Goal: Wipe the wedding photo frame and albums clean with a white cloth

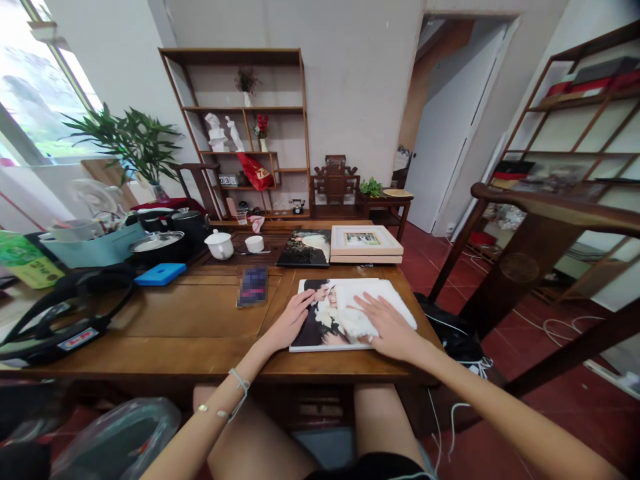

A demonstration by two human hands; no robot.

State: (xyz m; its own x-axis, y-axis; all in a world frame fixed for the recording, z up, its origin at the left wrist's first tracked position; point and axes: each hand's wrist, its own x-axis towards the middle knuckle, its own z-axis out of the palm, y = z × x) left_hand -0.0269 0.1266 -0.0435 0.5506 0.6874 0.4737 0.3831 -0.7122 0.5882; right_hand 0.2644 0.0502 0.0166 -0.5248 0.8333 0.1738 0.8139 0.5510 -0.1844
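A wedding photo panel lies flat near the front edge of the wooden table, showing a couple with white flowers. My left hand rests on the panel's left edge, its fingers stretched out and lying flat. Under my right hand is a white fluffy cloth, which covers the right part of the panel. The right hand's fingers are spread flat on the cloth, not wrapped round it.
Behind the panel lie a dark photo panel and stacked light wooden frames. A phone-like object, a blue box, a white lidded cup and a black headband device sit leftward. A wooden chair stands right.
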